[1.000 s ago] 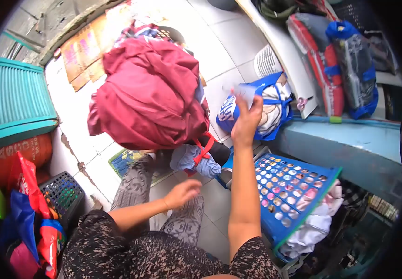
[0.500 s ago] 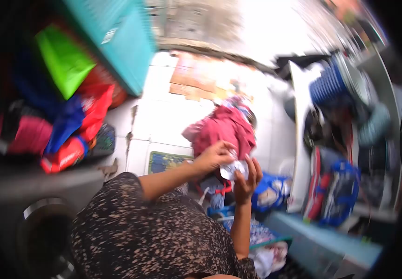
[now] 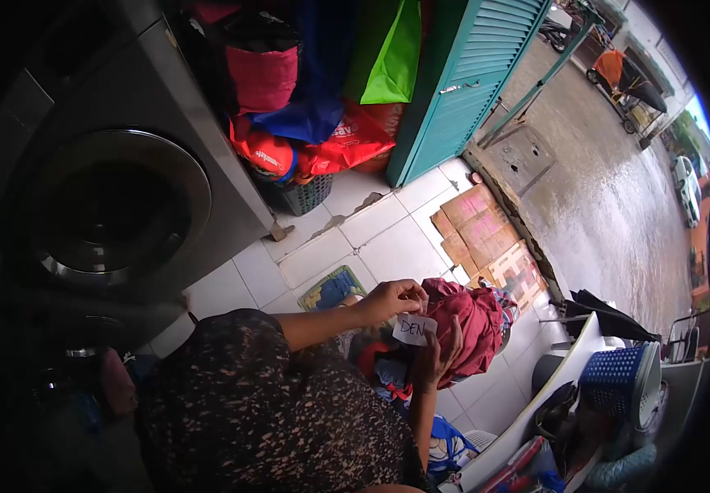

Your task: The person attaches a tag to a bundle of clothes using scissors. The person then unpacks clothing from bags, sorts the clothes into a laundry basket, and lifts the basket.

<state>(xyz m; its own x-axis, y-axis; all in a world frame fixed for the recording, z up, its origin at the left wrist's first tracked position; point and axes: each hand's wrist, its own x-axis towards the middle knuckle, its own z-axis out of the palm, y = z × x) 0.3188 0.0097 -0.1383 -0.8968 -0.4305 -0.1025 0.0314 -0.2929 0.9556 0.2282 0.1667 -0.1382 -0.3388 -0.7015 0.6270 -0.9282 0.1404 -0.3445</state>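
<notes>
A small white paper label (image 3: pixel 408 329) with the handwritten letters "DEN" is held up in front of my body. My right hand (image 3: pixel 440 355) grips its right edge, thumb over the paper. Just above the label, my left hand (image 3: pixel 394 301) is closed in a pinch; what sits between its fingertips is too small to make out. Behind both hands lies a heap of dark red cloth (image 3: pixel 478 329), with patterned fabric showing at its far side.
A front-loading washing machine (image 3: pixel 117 205) stands at the left. Bright bags, including a green bag (image 3: pixel 392 62), are piled beside a teal louvred door (image 3: pixel 474 74). Flattened cardboard (image 3: pixel 478 226) lies on the tiles by the doorway. At lower right, a white shelf (image 3: pixel 527 411) borders a blue basket (image 3: pixel 614 370).
My view has turned toward the washing machine and doorway, and is sharper. The label now faces me with its letters readable. Both hands remain close together at it.
</notes>
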